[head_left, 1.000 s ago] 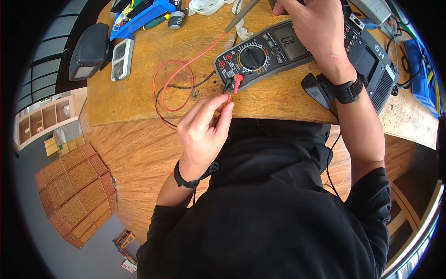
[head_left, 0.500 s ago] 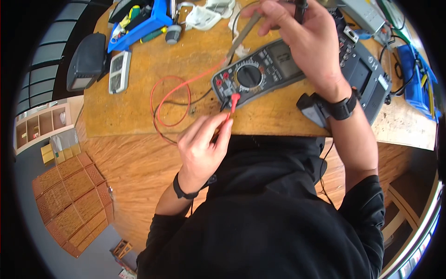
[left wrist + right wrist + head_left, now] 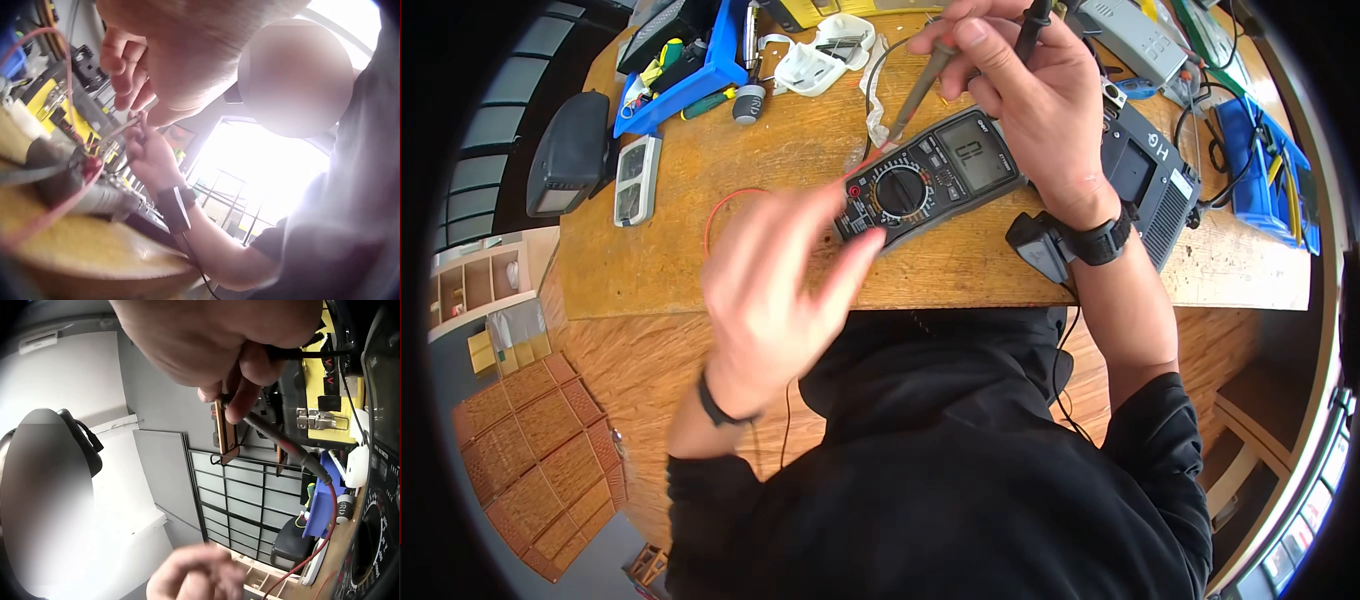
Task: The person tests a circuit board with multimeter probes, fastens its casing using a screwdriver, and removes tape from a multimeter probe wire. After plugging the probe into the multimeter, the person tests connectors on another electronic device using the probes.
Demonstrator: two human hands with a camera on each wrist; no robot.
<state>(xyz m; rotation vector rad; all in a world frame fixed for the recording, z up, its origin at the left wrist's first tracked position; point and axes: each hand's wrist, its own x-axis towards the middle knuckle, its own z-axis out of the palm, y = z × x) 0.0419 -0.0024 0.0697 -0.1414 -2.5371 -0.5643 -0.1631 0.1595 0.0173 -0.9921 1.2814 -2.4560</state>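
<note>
A black digital multimeter [image 3: 902, 192] with a round dial and a lit display lies on the wooden table. My left hand [image 3: 770, 290], blurred, hovers off its lower-left corner with thumb and fingers spread and nothing visible between them. It covers the spot where the red plug sat. My right hand [image 3: 1045, 130] is raised above the display's right end. Its thumb and fingertips pinch a grey test probe [image 3: 922, 97] whose red lead [image 3: 332, 519] trails down. A black probe [image 3: 1032, 32] stands in the same hand, between the fingers.
Right of the meter is a black device [image 3: 1145, 165] marked HQ, with a blue bin [image 3: 1250, 190] beyond. Back left stand a blue tool tray [image 3: 728, 60], a white open case [image 3: 805, 75] and a dark box [image 3: 565, 165]. A white-framed device [image 3: 636, 180] lies near that box.
My left hand has let go of the red lead near its plug and moved left, its fingers spreading. The right hand still holds the probes. The head view has shifted slightly.
</note>
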